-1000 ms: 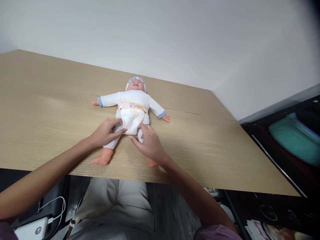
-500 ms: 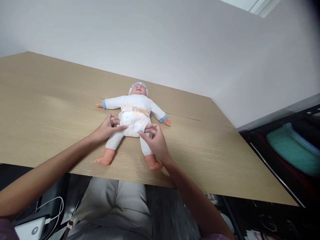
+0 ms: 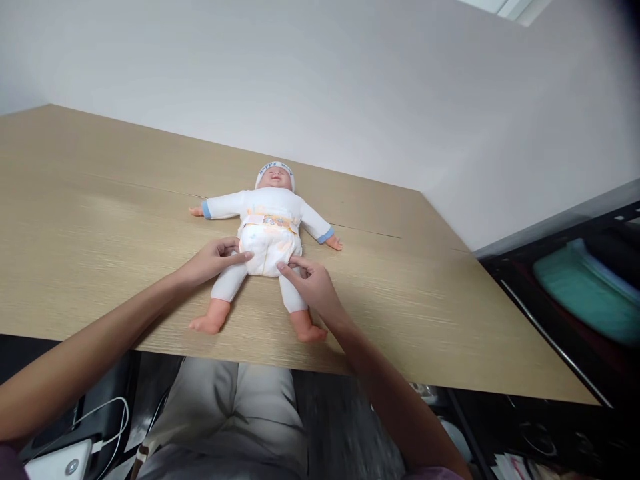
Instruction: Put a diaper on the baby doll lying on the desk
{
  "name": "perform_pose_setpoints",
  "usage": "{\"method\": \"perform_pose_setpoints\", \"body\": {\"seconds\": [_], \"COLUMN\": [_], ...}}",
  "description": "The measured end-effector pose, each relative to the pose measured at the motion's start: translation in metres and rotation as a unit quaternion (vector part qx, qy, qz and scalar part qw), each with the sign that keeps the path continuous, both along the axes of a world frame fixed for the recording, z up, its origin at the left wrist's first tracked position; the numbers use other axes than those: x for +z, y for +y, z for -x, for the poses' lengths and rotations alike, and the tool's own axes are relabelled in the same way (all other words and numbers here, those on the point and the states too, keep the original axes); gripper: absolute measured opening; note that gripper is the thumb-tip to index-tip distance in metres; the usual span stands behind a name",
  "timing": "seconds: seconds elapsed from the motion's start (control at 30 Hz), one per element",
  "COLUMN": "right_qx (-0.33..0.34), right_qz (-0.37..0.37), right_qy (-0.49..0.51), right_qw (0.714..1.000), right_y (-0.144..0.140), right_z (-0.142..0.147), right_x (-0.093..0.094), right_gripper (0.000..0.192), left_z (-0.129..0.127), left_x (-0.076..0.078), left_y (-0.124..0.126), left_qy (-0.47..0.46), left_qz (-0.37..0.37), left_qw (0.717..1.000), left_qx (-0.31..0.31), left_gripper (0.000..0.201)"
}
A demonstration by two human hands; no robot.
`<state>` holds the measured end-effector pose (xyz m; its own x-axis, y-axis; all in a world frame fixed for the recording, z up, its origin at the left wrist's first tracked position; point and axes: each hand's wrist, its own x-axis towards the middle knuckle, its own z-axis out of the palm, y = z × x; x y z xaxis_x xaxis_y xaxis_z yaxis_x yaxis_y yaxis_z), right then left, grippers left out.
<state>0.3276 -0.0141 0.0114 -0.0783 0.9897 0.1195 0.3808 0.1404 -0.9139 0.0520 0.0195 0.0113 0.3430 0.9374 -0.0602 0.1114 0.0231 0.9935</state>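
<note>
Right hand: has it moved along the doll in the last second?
Yes. The right hand slid from the doll's lower leg up to the diaper edge.

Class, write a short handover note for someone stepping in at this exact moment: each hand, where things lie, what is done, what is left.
Left hand: fingers pinch the diaper at the leg edge on the doll's side nearest it.
Right hand: fingertips pinch the opposite leg edge.
Doll: on its back on the wooden table, arms spread, legs toward the person.
Done: diaper is on, waistband closed across the belly.
Left: probably only straightening the leg edges, then letting go.
</note>
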Motion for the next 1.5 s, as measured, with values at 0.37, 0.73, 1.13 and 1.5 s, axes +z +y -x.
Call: {"method": "perform_pose_setpoints", "body": {"seconds": [0.37, 0.73, 1.13, 1.5], "right_qx": [-0.050, 0.022, -0.079, -0.084], "right_qz": [-0.091, -0.127, -0.282, -0.233], "right_qy": [0.016, 0.002, -0.189, -0.338], "right_qw": [0.994, 0.992, 0.937, 0.908], "right_y": [0.001, 0.011, 0.046, 0.155], "right_z": [0.000, -0.019, -0.080, -0.067], "right_x": [-0.007, -0.022, -0.038, -0.053], "right_gripper": [0.046, 0.032, 0.036, 0.053], "left_z": [-0.004, 0.016, 0.076, 0.040], "left_x": [0.013, 0.003, 0.034, -0.021], "left_y": [-0.007, 0.007, 0.058, 0.134], "left_qy": [-0.088, -0.026, 0.203, 0.516], "left_qz": [0.076, 0.014, -0.166, -0.351], "left_qw": [0.993, 0.998, 0.965, 0.768], "left_qx": [0.027, -0.048, -0.020, 0.144], "left_gripper": [0.059, 0.053, 0.055, 0.070]}}
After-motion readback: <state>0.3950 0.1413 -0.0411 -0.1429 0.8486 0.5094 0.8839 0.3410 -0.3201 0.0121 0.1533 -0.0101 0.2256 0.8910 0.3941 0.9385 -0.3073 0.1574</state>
